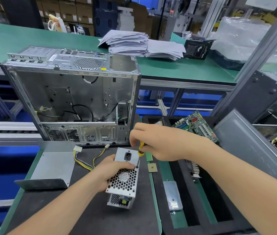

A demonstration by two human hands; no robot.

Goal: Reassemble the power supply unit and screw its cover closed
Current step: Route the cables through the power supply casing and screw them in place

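Observation:
The silver power supply unit (124, 178) stands tilted on the dark mat, its honeycomb fan grille and black power socket facing me. My left hand (106, 172) grips its left side, thumb resting on the top face. My right hand (153, 141) holds a yellow-and-black screwdriver (140, 152) from above, its tip on a screw at the unit's right edge beside my left thumb. Yellow and black cables (90, 160) with white connectors run from the unit to the left. A bent grey metal cover (53, 168) lies apart on the left.
An open, gutted computer case (76, 99) stands just behind the unit. A small CPU chip (152, 167) lies right of it. The black foam tray (193, 200) on the right holds a green motherboard (197, 124) and a bagged part (173, 195). Paper stacks (134, 43) sit on the far bench.

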